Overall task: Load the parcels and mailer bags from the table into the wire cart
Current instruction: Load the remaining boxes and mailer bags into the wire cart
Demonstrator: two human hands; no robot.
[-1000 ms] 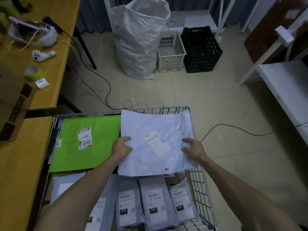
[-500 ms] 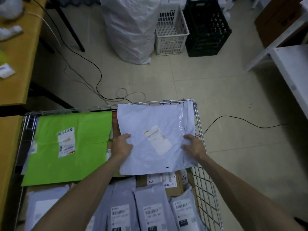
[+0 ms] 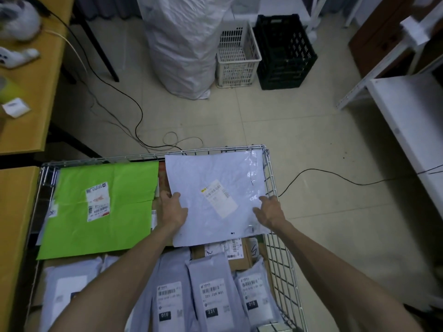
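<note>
Fingers (image 3: 265, 200) on white mailer (image 3: 215, 178) over cart (image 3: 270, 173)

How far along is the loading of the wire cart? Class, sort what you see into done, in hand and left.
Done: a green mailer, several grey mailer bags and a cardboard box lie in the wire cart. In hand: the left hand and right hand grip a white mailer over the cart's far right corner, not yet released. Left: only part of the table shows, so remaining parcels cannot be judged.
</note>
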